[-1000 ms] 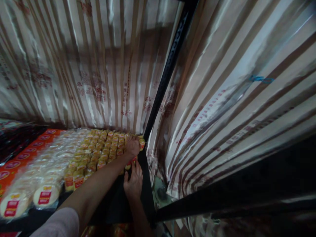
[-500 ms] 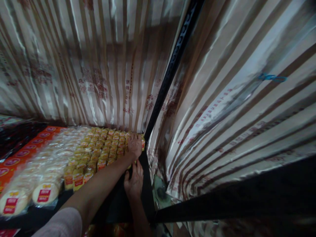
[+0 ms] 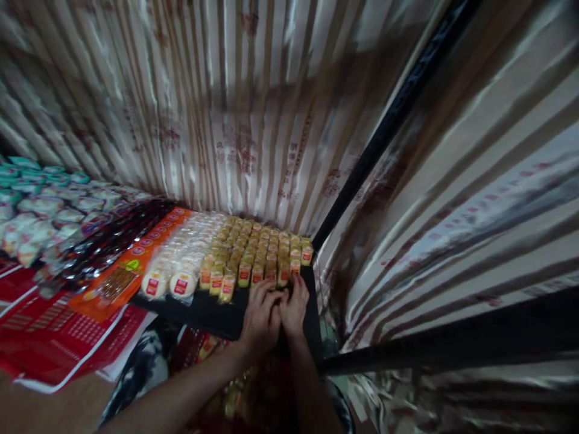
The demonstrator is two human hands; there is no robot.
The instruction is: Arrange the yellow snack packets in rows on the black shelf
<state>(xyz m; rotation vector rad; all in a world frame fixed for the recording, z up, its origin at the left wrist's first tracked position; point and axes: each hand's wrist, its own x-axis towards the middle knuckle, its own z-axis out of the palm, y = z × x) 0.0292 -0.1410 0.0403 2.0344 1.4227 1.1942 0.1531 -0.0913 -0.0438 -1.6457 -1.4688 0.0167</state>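
Landmark: black metal post (image 3: 380,141), aslant in view. Left of its foot, small yellow plastic-wrapped packets with red labels (image 3: 244,276) stand in tight rows on a flat black shelf (image 3: 205,314), the end ones just beside the post. Farther left of it: round white cakes in clear wrap (image 3: 183,284).

Left hand (image 3: 260,316) and right hand (image 3: 295,304) close together, near side of the post's foot, fingers bent at the packet fronts. Dim light; cannot tell whether either grips a packet.

Risks, as I judge: uneven pressure from the fingertips could skew a row or tip a front packet; slick wrap could let one slide. Packets farther left of the post stand well forward; a sweep of the left forearm could knock them off the edge.
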